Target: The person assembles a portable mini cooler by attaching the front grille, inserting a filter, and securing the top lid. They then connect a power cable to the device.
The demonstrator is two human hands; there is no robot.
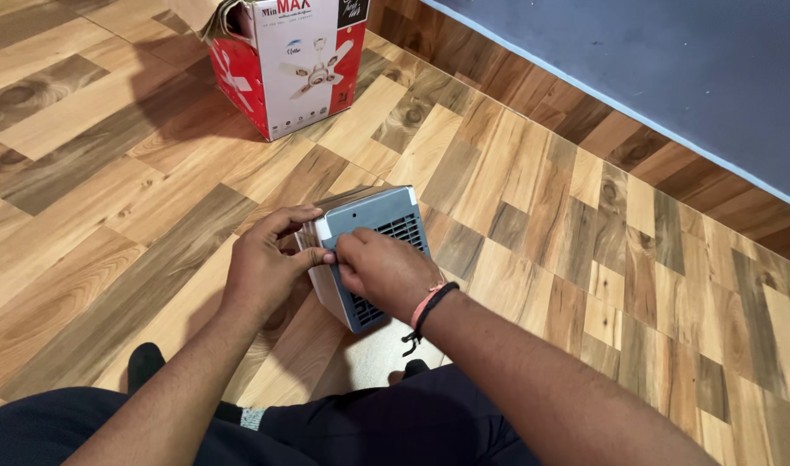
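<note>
Seated on a wood-pattern floor [585,259], a person steadies a small grey-and-white box-shaped appliance [373,250] with the left hand [265,263], fingers curled around its left edge. The right hand [382,272], wearing pink and black wristbands [429,306], lies over the vented grey face, fingertips apparently pinching the top-left corner, though the grip is partly hidden. A red-and-white cardboard box [291,65] stands well behind, near a dark wall [671,69].

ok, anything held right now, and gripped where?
Yes: a small grey-and-white vented box. Left hand grips its left edge; right hand pinches the front near the grille.
</note>
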